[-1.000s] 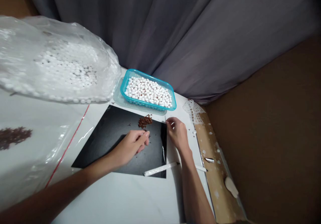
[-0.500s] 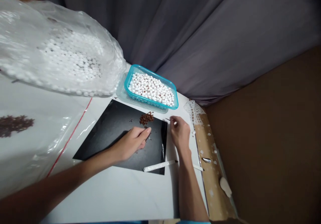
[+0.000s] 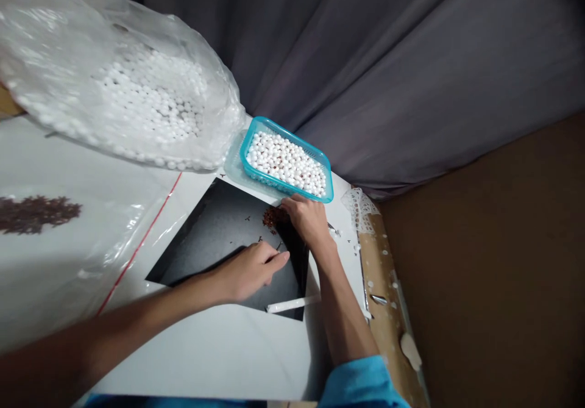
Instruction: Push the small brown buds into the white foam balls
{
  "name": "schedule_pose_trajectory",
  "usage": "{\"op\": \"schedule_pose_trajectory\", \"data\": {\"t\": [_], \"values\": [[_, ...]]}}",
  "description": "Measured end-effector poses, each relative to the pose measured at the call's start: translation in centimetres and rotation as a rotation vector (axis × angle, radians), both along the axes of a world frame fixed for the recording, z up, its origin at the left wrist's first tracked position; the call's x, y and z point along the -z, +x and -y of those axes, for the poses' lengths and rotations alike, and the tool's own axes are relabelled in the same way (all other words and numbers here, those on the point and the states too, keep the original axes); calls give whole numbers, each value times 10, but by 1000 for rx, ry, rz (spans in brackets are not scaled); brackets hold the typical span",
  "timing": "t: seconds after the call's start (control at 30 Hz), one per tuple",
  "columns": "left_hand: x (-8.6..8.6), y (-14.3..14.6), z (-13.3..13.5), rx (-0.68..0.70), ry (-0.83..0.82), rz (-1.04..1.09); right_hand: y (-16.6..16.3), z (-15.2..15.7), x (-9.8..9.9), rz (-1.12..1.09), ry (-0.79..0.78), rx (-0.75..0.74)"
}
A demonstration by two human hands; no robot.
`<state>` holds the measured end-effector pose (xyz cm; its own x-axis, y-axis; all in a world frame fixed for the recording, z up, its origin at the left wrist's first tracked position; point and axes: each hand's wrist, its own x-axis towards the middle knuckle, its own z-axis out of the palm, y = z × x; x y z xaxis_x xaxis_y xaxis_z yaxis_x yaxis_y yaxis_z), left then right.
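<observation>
My left hand [image 3: 256,271] rests over a black sheet [image 3: 205,231], its fingers curled in and thumb stretched along them. Whatever it may hold is hidden. A small dark piece shows just above its thumb. My right hand [image 3: 308,219] reaches to a heap of small brown star-like pieces [image 3: 270,218] at the sheet's far right edge. Its fingers are pinched together at the heap, and I cannot make out what is between them. Directly behind this hand stands a turquoise basket [image 3: 332,182] full of small white balls [image 3: 287,163]. A white pen-like stick [image 3: 290,304] lies across the sheet's near right corner.
A large clear bag of white balls [image 3: 150,97] lies at the back left. Nearer, a clear red-edged bag [image 3: 132,255] holds brown pieces [image 3: 41,213]. A thin dark object [image 3: 333,228] lies beside my right wrist. A grey curtain [image 3: 365,66] hangs behind the table.
My right hand has moved left and away from me, from the table beside the sheet to the brown heap. My left hand has drawn slightly back from the heap. The view has shifted a little.
</observation>
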<state>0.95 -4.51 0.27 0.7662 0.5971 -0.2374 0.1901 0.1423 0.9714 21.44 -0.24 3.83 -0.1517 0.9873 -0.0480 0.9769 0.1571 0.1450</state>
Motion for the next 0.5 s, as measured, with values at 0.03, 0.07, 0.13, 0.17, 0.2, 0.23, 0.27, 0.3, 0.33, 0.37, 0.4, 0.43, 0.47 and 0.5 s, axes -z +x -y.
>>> {"op": "schedule_pose_trajectory", "data": {"t": [0.03, 0.07, 0.13, 0.17, 0.2, 0.23, 0.27, 0.3, 0.33, 0.37, 0.4, 0.43, 0.47, 0.5], "values": [[-1, -1, 0, 10, 7, 3, -1, -2, -2, 14, -23, -30], [-2, -1, 1, 19, 14, 5, -1, -4, -5, 20, -45, -58], [-3, -2, 1, 31, 25, 2, -3, -7, -9, 20, -84, -103], [-3, -2, 1, 33, 28, -2, -4, -9, -11, 22, -99, -121], [-3, -2, 1, 32, 29, -5, -5, -10, -13, 29, -110, -135], [-3, -2, 1, 32, 28, -7, -5, -11, -14, 40, -116, -145], [-3, -2, 1, 31, 27, -6, -6, -12, -15, 51, -118, -153], [-3, -2, 1, 31, 24, -4, -7, -13, -15, 61, -116, -162], [-3, -2, 1, 30, 20, -3, -8, -14, -16, 67, -114, -173], [-3, -2, 2, 28, 16, -2, -9, -14, -16, 69, -112, -186], [-3, -1, 1, 29, 13, -2, -10, -14, -17, 70, -110, -195], [-3, -1, 1, 28, 11, -5, -11, -14, -17, 68, -106, -196], [-4, -1, 1, 27, 11, -9, -11, -12, -18, 66, -98, -187], [-4, -1, 1, 29, 11, -12, -11, -10, -19, 62, -87, -169]]}}
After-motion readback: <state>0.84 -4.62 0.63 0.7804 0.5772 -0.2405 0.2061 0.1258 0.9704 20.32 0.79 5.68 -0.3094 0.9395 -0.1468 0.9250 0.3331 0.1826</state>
